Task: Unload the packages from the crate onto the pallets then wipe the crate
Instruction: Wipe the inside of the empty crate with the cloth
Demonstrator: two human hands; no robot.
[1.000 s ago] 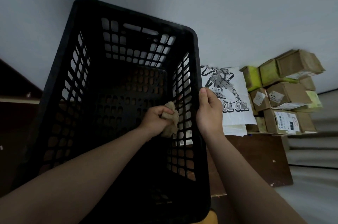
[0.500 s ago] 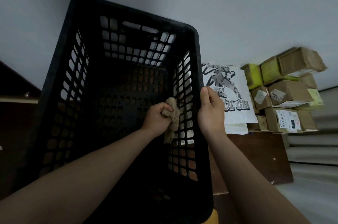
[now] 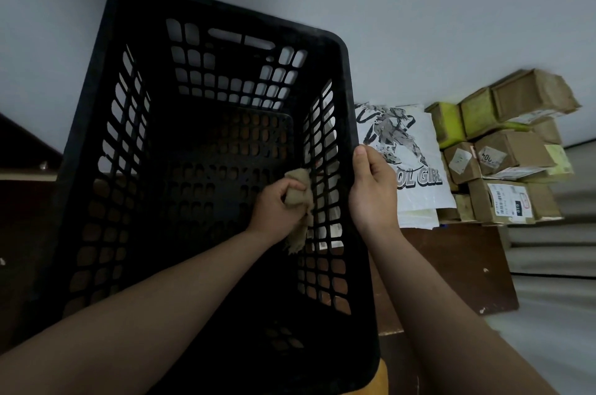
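A brown wooden board (image 3: 458, 268) carries a pile of parcels. A white mailer bag (image 3: 419, 197) printed with a cartoon figure lies flat on it, just beside labelled cardboard boxes (image 3: 503, 202), with yellow-green boxes (image 3: 448, 123) stacked behind against the grey wall (image 3: 419, 7).

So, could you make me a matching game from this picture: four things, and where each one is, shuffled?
1 cloth
2 right hand
3 white printed bag
4 cardboard boxes

A stacked at the far right
B gripping the crate rim
C held in the left hand, inside the crate
D between the crate and the boxes

Pairs: 1-C, 2-B, 3-D, 4-A
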